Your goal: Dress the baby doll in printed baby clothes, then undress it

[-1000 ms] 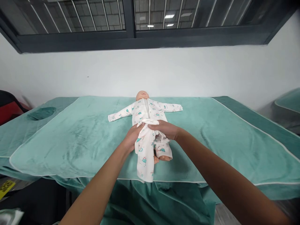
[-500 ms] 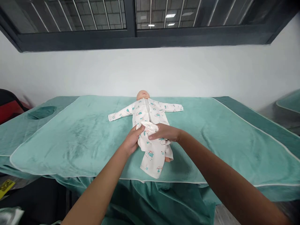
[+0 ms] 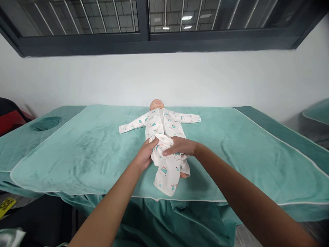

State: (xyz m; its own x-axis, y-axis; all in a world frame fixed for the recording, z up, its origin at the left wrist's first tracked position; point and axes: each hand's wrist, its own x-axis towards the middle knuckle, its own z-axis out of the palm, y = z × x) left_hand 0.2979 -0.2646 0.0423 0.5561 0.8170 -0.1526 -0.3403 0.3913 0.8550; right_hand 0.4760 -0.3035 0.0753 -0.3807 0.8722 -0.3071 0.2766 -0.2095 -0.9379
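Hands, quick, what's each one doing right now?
Left hand: closed on the bunched edge of the patterned trousers.
Right hand: gripping the same trousers, thumb on top, fingers hidden.

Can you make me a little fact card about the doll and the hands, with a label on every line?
doll: on its back, head nearest the wall
top: white with little pictures, sleeves out wide
pants: white with little pictures, bunched up high
left hand: pinching the bunched part
right hand: holding the pants, thumb on top, other fingers mostly hidden
cover: soft green, under the doll
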